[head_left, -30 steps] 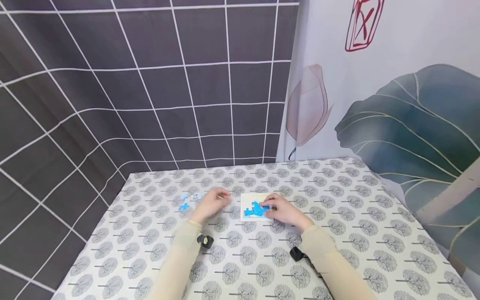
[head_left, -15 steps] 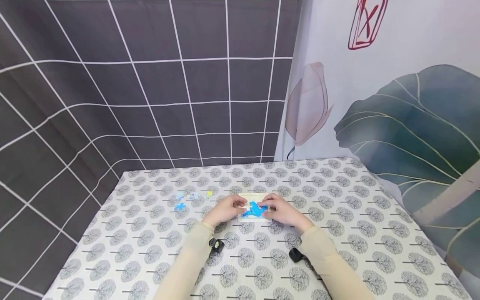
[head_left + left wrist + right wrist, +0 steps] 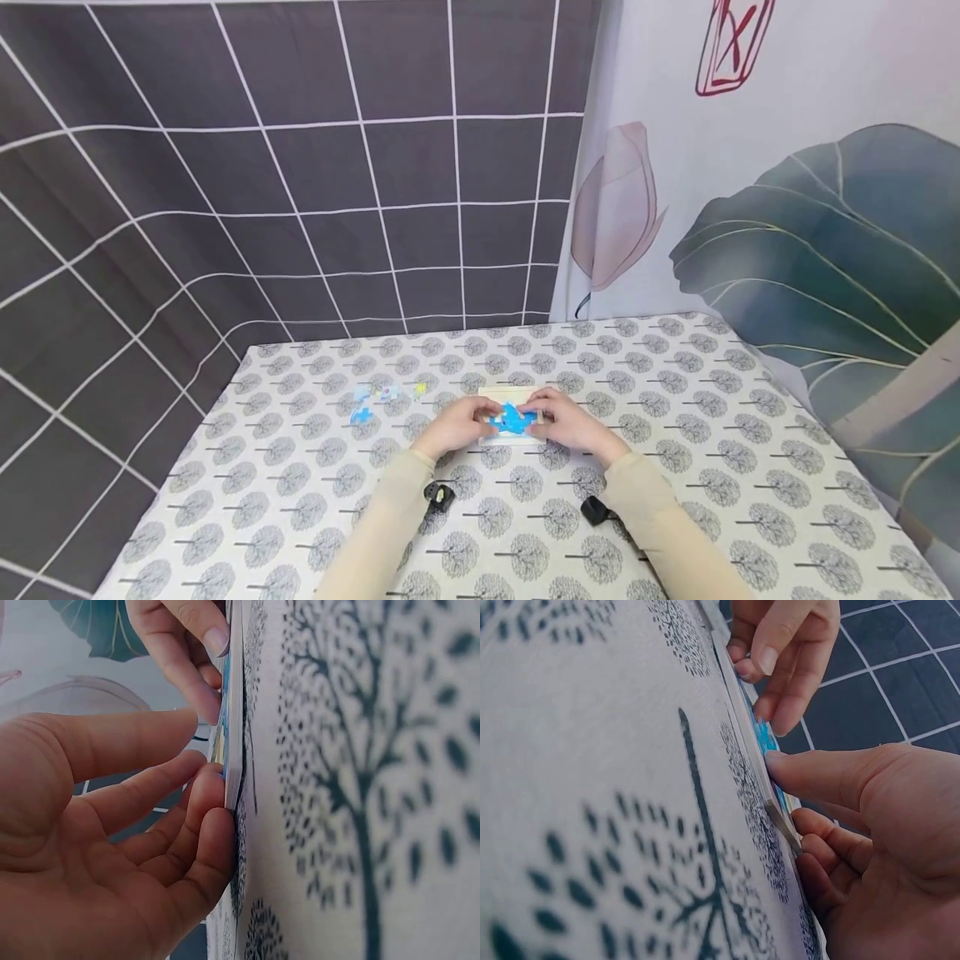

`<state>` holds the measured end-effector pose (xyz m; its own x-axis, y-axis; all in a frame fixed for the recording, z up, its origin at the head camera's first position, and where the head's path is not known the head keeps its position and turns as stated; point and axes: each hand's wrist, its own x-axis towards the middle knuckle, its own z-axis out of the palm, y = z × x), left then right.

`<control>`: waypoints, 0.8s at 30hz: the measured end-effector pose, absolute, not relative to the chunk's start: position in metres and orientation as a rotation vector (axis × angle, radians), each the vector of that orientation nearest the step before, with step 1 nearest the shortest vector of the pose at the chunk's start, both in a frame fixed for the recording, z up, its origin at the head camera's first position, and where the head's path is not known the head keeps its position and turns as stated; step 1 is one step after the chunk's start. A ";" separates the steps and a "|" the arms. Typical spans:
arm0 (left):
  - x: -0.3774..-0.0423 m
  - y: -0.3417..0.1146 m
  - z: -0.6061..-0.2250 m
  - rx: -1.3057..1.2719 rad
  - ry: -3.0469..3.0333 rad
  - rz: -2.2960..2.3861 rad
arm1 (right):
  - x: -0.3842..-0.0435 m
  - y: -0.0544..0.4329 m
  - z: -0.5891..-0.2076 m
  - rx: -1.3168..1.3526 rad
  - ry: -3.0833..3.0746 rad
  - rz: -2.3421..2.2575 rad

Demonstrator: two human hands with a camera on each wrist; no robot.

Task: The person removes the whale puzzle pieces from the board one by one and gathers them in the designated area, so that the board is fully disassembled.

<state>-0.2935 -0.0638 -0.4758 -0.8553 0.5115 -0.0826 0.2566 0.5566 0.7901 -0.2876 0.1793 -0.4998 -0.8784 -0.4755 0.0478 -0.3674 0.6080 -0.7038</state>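
A small jigsaw puzzle board [image 3: 514, 440] with a pale frame lies on the table, blue puzzle pieces [image 3: 513, 417] inside it. My left hand [image 3: 459, 423] is at the board's left side, fingers bent against its edge and thumb over the front. In the left wrist view, the fingers [image 3: 217, 840] of that hand touch the edge. My right hand [image 3: 566, 421] grips the board's right side. Its thumb [image 3: 821, 776] sits on the near edge in the right wrist view, with the other fingers curled at the right edge. The hands partly hide the pieces.
Left of the board lie loose puzzle pieces: a blue one [image 3: 362, 415], pale ones [image 3: 387, 393] and a yellow one [image 3: 421, 388]. A tree-patterned cloth [image 3: 300, 500] covers the table. A dark checked curtain [image 3: 300, 167] hangs behind.
My left hand has moved right, from beside the loose pieces to the board's left side. The yellow piece it hid has come into view. My right hand has stayed at the board.
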 end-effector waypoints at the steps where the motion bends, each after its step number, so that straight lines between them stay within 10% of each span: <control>1: -0.294 -0.063 -0.476 0.633 2.492 1.198 | -0.288 0.180 -0.499 -0.714 2.694 -1.126; 24: -0.296 -0.052 -0.474 0.646 2.603 1.039 | -0.286 0.180 -0.500 -0.715 2.694 -1.134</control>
